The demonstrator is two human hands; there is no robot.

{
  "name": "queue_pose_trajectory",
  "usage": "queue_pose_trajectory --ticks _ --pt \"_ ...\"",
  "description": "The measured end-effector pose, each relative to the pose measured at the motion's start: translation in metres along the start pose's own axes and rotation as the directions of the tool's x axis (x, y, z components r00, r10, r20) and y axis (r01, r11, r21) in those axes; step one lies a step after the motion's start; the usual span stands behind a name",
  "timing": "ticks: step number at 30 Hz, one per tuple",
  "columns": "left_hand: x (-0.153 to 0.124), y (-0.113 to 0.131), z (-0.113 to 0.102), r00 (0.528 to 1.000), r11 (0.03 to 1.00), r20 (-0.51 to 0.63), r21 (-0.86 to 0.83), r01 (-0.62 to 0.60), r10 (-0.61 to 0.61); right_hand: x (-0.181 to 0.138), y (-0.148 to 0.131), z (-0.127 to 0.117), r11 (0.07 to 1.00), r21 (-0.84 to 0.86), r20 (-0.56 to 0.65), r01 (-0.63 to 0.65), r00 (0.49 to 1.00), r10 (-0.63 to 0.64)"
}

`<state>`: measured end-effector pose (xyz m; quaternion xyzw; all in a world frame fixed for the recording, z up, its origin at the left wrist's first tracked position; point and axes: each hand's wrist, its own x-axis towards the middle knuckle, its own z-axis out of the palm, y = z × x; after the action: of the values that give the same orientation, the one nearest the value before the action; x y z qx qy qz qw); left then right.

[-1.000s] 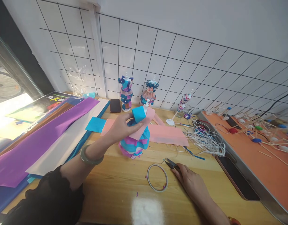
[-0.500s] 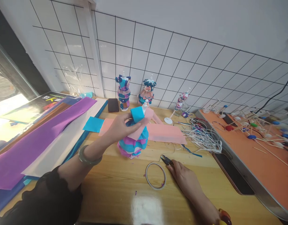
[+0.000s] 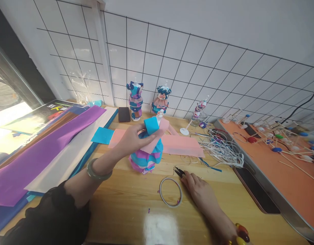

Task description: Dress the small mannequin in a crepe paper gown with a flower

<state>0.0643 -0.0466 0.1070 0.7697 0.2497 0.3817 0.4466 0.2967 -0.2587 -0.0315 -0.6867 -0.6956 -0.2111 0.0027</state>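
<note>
A small dress-form figure (image 3: 146, 158) in layered blue, purple and pink paper stands upright at mid table, its white knobbed top showing. My left hand (image 3: 132, 139) reaches to its upper part, thumb and fingers closed on a folded paper strip, with a blue end (image 3: 151, 125) and a pink end (image 3: 163, 126) crossing at the front. My right hand (image 3: 197, 189) rests on the wood, fingers wrapped round a small black tool with two pointed jaws (image 3: 179, 172); its handles are hidden. Just left of this hand lies a thin tape roll (image 3: 170, 192).
A pink paper strip (image 3: 182, 145) and a blue piece (image 3: 102, 135) lie behind. Purple paper sheets (image 3: 44, 153) cover the left side. Dressed figures (image 3: 135, 102) stand by the wall. White shreds (image 3: 223, 149), a phone (image 3: 256, 190) and an orange tray (image 3: 286, 173) are at right.
My right hand and the black tool have shifted slightly; the tool's jaws now look more spread. My left hand keeps its hold on the paper. The view has moved a little.
</note>
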Motion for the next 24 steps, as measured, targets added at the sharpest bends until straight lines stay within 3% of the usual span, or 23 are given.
queue_pose_trajectory --ticks 16,24 --pt "0.0 -0.002 -0.001 1.0 0.999 0.011 0.029 0.015 -0.015 0.006 0.012 -0.003 0.966 -0.093 0.103 0.241 0.967 -0.231" --pt "0.0 0.001 -0.001 0.999 0.998 -0.005 0.051 0.032 -0.032 0.003 0.014 -0.001 0.971 -0.01 0.072 0.24 0.968 -0.238"
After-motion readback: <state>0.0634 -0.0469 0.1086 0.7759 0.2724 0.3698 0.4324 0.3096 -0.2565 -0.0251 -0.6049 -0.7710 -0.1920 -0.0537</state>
